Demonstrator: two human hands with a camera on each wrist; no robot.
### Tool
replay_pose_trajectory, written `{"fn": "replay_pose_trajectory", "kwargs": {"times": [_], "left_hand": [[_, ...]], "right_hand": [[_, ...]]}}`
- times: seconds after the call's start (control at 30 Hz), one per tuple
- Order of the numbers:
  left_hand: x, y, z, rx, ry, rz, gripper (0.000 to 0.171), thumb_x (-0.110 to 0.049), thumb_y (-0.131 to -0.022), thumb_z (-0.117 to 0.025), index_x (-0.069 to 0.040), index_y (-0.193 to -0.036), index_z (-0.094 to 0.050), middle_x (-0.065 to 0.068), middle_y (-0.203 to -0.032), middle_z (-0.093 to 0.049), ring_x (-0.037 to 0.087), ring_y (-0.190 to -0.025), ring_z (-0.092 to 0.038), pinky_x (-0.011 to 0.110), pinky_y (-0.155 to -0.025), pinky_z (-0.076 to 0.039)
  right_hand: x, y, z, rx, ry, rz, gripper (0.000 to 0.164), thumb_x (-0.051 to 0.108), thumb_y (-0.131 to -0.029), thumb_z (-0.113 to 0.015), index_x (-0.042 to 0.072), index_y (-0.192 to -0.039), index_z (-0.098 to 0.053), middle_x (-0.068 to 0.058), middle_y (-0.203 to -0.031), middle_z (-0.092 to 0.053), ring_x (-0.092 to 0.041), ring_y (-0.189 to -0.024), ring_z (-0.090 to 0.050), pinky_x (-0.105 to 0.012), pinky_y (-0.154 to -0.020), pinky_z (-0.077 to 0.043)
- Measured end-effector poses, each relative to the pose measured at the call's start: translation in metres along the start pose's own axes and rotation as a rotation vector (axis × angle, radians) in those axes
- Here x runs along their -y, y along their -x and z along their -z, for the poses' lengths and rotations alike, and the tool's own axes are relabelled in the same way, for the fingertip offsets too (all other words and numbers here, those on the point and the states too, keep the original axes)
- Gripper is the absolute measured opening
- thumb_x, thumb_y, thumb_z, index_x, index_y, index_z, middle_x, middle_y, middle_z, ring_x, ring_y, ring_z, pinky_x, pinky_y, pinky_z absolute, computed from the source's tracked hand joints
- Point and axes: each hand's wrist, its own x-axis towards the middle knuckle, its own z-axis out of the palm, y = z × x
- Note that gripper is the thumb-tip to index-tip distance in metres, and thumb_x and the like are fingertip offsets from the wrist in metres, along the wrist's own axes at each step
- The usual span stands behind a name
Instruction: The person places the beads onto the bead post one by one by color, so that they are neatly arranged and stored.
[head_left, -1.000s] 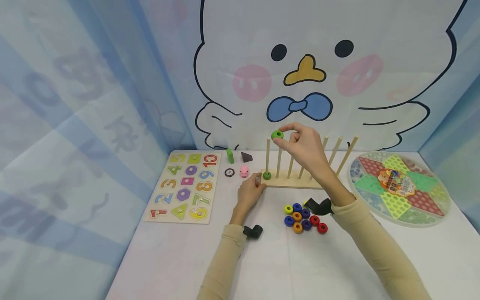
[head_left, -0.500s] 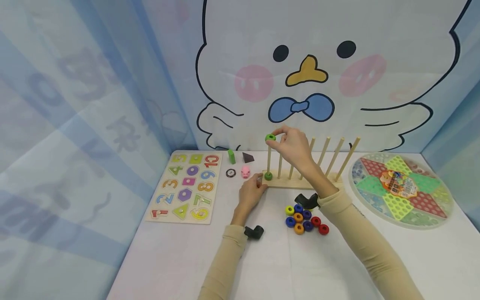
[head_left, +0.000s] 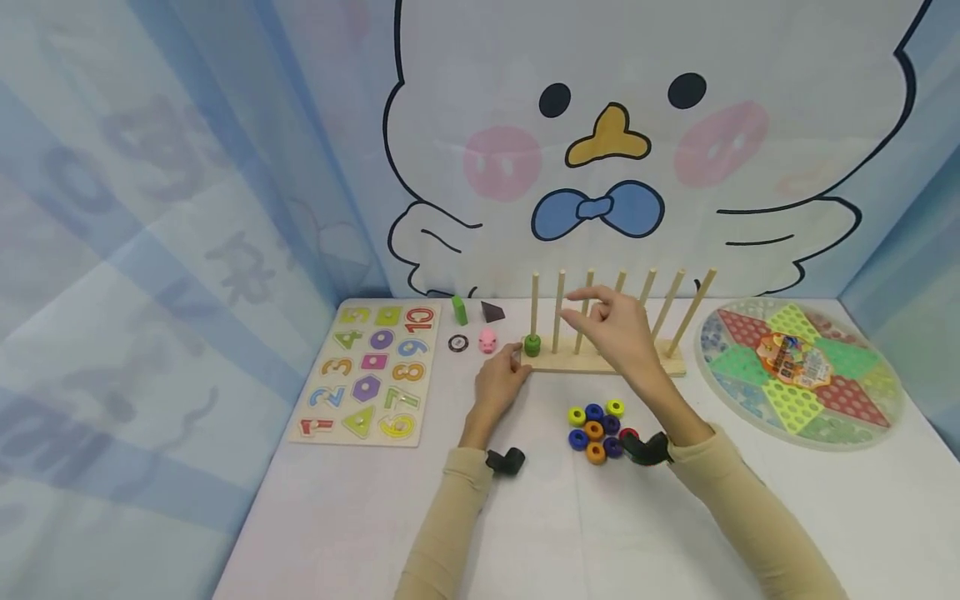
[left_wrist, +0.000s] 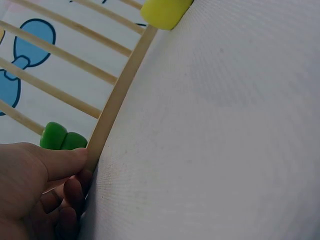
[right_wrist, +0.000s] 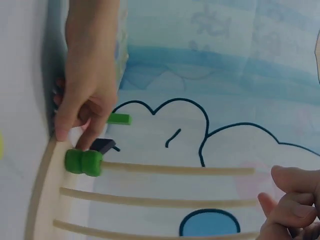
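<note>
Peg rack (head_left: 558, 364): on desk (head_left: 551, 533), nr far edge, ctr to slightly R. Base long axis runs L-R, approx. parallel to far edge; pegs (head_left: 559, 308) point up. Two green beads (head_left: 532, 345) stacked on L-most peg, at base.

L hand (head_left: 501, 385): thumb & fingers pinching L end of base. R hand (head_left: 618, 333): thumb & index spread apart, other fingers bent, in front of mid pegs; contact w/ pegs can't be told.

Clearances: loose beads (head_left: 594, 431) grouped in front of rack, strip of desk between. Round game board (head_left: 795, 367) nr R end of rack, narrow gap. Number board (head_left: 333, 435) at desk L edge, well apart from rack; pink pig (head_left: 487, 341) between them.
</note>
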Motion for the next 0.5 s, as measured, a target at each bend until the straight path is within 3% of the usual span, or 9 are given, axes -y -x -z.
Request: {"fn": "replay_pose_trajectory", "kwargs": {"times": [0.17, 0.37, 0.5], "left_hand": [[0.000, -0.001, 0.002, -0.004, 0.003, 0.014, 0.044, -0.028, -0.087, -0.068, -0.013, -0.128, -0.059, -0.007, -0.073, -0.059, 0.009, -0.062, -0.052, 0.028, -0.059, -0.040], [-0.001, 0.001, 0.001, 0.018, 0.015, 0.021, 0.045, -0.028, -0.088, -0.068, -0.013, -0.129, -0.058, -0.007, -0.073, -0.058, 0.009, -0.062, -0.051, 0.028, -0.059, -0.039], [-0.002, 0.000, 0.000, 0.002, 0.013, 0.021, 0.044, -0.027, -0.087, -0.068, -0.014, -0.128, -0.058, -0.007, -0.073, -0.058, 0.009, -0.063, -0.052, 0.029, -0.060, -0.040]], "right_hand": [[-0.036, 0.037, 0.007, 0.075, -0.050, -0.142, 0.041, 0.041, -0.087, -0.068, 0.009, -0.113, -0.066, -0.002, -0.050, -0.037, -0.014, -0.041, -0.030, -0.029, -0.038, -0.026], [-0.076, 0.085, 0.017, 0.175, -0.166, -0.435, 0.050, 0.040, -0.086, -0.069, 0.004, -0.120, -0.061, 0.003, -0.050, -0.036, -0.011, -0.041, -0.029, -0.028, -0.039, -0.028], [-0.096, 0.111, 0.022, 0.189, -0.156, -0.513, 0.049, 0.036, -0.086, -0.069, 0.003, -0.121, -0.059, 0.004, -0.049, -0.036, -0.010, -0.041, -0.029, -0.028, -0.039, -0.028]]}}
